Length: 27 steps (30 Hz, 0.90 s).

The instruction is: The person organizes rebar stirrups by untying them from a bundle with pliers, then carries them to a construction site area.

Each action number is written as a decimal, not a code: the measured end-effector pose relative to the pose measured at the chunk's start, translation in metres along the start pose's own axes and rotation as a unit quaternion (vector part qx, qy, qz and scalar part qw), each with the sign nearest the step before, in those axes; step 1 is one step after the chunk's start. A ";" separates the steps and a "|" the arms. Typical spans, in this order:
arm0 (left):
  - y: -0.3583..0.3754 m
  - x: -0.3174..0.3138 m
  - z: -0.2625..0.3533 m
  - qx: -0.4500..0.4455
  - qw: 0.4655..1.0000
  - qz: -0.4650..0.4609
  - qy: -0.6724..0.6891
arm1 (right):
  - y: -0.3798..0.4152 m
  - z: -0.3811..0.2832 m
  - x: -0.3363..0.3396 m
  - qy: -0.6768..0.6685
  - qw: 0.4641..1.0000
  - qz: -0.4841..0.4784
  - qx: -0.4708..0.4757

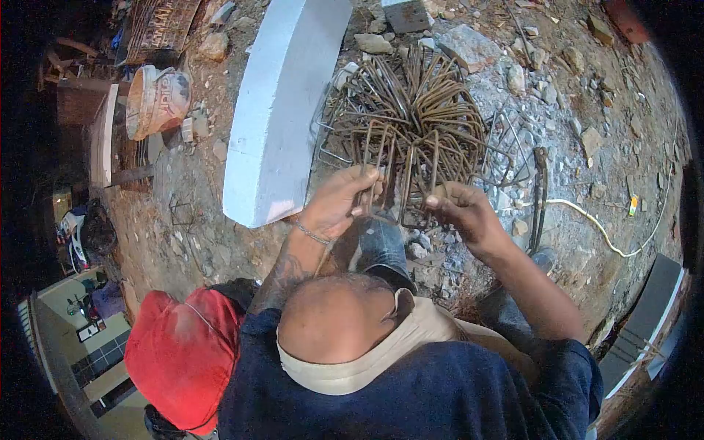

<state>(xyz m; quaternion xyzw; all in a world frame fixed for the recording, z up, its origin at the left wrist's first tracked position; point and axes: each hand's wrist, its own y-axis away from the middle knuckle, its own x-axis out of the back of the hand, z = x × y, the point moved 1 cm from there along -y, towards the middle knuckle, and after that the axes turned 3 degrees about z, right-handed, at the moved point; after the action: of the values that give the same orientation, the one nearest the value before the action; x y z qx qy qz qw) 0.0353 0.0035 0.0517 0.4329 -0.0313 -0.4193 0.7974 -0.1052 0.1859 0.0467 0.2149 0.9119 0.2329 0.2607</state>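
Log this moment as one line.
left hand: holding bent brown metal rods | right hand: holding same rods | beside rods: long white block

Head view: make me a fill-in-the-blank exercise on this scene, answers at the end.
1. The left hand and right hand wear no ____ over their fingers.
2. The bracelet circles the ____ wrist.
3. In the picture, the heap of bent rods lies to the ____ of the pale slab.
4. The cord is ____ in colour.

Missing words: gloves; left; right; white.
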 end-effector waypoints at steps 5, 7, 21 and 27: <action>0.005 0.005 0.003 -0.005 1.000 0.008 0.018 | 0.000 0.009 0.012 -0.023 0.997 0.076 -0.023; 0.008 0.007 0.006 -0.013 0.999 0.021 0.026 | 0.001 0.006 0.020 -0.038 0.987 0.153 -0.006; 0.004 -0.003 -0.011 -0.092 0.993 0.009 0.072 | -0.005 0.031 0.036 -0.281 0.959 0.010 0.022; 0.011 -0.035 -0.005 -0.107 0.985 -0.080 0.107 | -0.020 0.043 -0.002 -0.172 0.984 0.027 0.024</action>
<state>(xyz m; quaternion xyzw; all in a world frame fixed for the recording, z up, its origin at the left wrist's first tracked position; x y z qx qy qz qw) 0.0217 0.0345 0.0671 0.3889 0.1342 -0.4342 0.8014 -0.0840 0.1825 0.0046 0.2828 0.8525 0.1773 0.4023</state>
